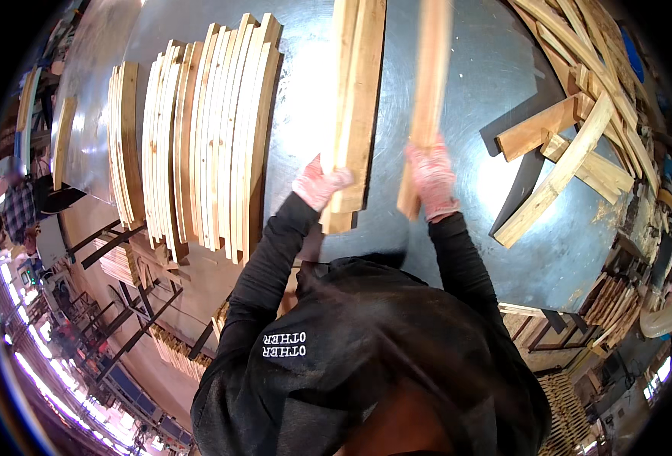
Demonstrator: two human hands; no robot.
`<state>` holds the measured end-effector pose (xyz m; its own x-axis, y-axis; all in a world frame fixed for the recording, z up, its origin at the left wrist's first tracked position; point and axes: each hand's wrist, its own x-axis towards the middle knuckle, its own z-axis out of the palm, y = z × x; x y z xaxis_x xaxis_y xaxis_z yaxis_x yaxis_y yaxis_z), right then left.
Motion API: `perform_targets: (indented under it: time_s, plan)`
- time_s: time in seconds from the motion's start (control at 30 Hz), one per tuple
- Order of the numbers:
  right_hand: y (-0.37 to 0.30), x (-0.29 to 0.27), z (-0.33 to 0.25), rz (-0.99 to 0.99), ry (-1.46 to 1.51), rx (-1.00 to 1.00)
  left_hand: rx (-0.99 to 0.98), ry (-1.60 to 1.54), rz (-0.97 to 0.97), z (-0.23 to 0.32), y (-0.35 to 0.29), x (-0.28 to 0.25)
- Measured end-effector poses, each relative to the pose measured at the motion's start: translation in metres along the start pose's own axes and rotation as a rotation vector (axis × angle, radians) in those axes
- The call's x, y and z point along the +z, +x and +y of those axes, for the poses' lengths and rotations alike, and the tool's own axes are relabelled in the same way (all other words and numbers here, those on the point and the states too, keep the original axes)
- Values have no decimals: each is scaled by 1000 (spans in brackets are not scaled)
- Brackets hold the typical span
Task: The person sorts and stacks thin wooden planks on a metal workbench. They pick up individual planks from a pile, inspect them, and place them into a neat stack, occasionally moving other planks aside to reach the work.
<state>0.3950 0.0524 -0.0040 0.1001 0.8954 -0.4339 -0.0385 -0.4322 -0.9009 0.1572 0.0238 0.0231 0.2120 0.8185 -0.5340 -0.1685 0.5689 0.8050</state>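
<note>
My right hand (432, 181), in a red and white glove, is closed round the lower part of a long wooden board (431, 68) that is smeared by motion. My left hand (322, 182), gloved alike, lies against the near left side of a small stack of wooden boards (358, 91). Its fingers point away from me along the side, and the thumb is stretched across the wood. These boards lie lengthwise away from me, their near ends uneven. Bare metal tabletop shows between the stack and the board in my right hand.
A wide row of boards (214, 137) lies on the metal table (472, 251) at the left, beside a narrower bundle (125, 144). Crossed loose pieces (556, 175) pile up at the right. Stacked wood (176, 353) stands below the table's left side. Another person (20, 201) is at far left.
</note>
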Motion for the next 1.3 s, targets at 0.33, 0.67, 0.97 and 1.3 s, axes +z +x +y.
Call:
perform_targets:
  time_s: [0.33,0.67,0.97,1.3]
  plan:
    - [20,-10,29,-430,-36,7,90,-139,68,4,-29,1]
    - [6,6,-20,-436,316,321,382,404,563,280,23,-243]
    - [6,34,-40,-258,360,422,-278,1373,1096,399,175,-415]
    - [29,72,-53,-323,357,552,-385,1335,1311,344,276,-494]
